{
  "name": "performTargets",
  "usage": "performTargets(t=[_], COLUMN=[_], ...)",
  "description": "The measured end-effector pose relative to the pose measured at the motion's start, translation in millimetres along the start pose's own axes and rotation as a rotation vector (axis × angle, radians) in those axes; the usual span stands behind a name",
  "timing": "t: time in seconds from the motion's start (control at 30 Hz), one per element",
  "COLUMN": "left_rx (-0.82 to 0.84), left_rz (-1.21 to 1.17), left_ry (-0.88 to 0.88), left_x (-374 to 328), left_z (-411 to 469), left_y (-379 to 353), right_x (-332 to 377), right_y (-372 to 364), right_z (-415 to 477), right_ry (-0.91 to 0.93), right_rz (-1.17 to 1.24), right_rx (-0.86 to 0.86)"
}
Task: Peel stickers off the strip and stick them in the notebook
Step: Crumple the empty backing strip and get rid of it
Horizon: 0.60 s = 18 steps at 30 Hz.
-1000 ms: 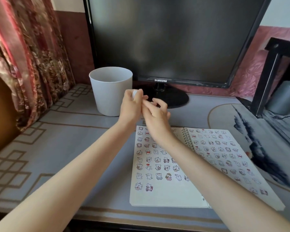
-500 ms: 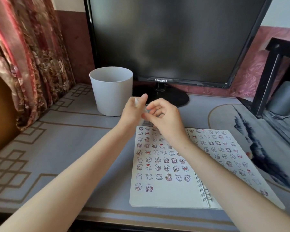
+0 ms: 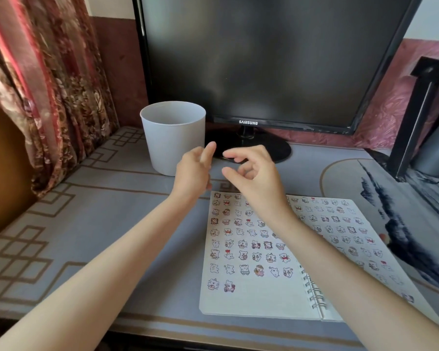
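Note:
The spiral notebook point(image 3: 251, 300) lies open on the desk at the right, both pages filled with rows of small cartoon stickers; the bottom of the left page is bare. My left hand point(image 3: 192, 173) hovers above the notebook's far left corner, back toward me, thumb raised, its fingers hidden. A short gap to the right, my right hand point(image 3: 255, 173) hangs over the top of the left page, thumb and forefinger curled and apart with nothing visible between them. No sticker strip is in view.
A white plastic bin point(image 3: 173, 138) stands just beyond my left hand. Behind it is a dark monitor point(image 3: 264, 59) on a round base point(image 3: 259, 148). A patterned curtain point(image 3: 48, 84) hangs at the left; a black frame point(image 3: 413, 117) and a grey cylinder point(image 3: 436, 150) stand at the right.
My hands were pinched together around a small white piece a second ago. They have drawn apart, the right hand shifting right, and the white piece is out of sight.

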<state>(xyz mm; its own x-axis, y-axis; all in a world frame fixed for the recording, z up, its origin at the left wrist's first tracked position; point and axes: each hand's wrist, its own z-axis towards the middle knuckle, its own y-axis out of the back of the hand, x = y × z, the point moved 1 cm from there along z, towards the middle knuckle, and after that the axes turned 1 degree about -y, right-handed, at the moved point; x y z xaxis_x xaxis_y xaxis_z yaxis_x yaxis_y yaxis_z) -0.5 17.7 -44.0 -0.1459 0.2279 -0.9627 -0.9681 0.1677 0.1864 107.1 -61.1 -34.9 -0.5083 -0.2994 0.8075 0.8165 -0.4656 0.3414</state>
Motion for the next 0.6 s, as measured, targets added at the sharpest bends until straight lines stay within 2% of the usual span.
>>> performTargets(t=[0.1,0.33,0.5,0.6], left_rx=[-0.027,0.028,0.067,0.096], left_rz=[0.058,-0.078,-0.116,-0.221], left_ry=[0.023,0.087,0.088,0.134], left_x=[2.6,-4.0,-16.0,-23.6], left_z=[0.6,1.9,-3.8,-7.9], left_y=[0.9,2.7,0.4,-4.0], right_x=[-0.8,-5.7,-3.9,-5.5], right_y=[4.6,8.7,-1.2,-8.5], right_z=[1.9,-0.1,-5.4,-1.1], right_ry=[-0.101,-0.217,-0.028,0.118], right_rz=[0.067,0.136,0.01,-0.15], right_rx=[0.074,0.105,0.233,0.124])
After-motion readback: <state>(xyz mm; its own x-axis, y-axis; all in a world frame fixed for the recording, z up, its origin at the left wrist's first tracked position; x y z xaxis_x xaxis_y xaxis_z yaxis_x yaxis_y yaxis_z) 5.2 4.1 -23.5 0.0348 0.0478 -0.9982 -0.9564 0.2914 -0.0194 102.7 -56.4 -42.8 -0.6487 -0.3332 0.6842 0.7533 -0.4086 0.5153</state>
